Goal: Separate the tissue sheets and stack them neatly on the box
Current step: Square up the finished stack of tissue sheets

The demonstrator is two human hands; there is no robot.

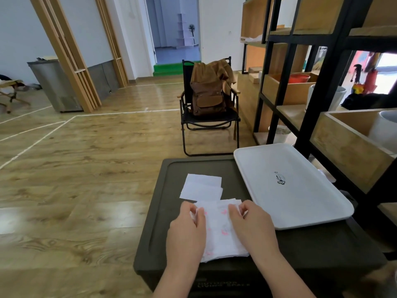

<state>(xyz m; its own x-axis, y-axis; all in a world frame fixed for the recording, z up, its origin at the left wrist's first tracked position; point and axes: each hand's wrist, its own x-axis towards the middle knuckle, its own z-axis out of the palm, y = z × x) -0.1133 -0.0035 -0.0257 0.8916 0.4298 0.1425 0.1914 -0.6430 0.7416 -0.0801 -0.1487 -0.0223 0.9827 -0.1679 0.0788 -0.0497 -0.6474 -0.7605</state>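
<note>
We note the left hand [186, 230] and right hand [251, 223] each pinching the far edge of the pink-printed white tissue wad [219, 233] lying near on the dark rectangular plastic box [171, 211], apparently to peel a sheet for the plain white tissue stack [202, 187] just beyond.

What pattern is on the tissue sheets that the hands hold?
White tissue sheets with small pink printed marks, seen best in the head view.

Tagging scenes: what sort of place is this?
Probably a studio or activity room, not a home: taped lines on the wood floor, open black-framed storage shelves, a folding chair holding a backpack.
</note>
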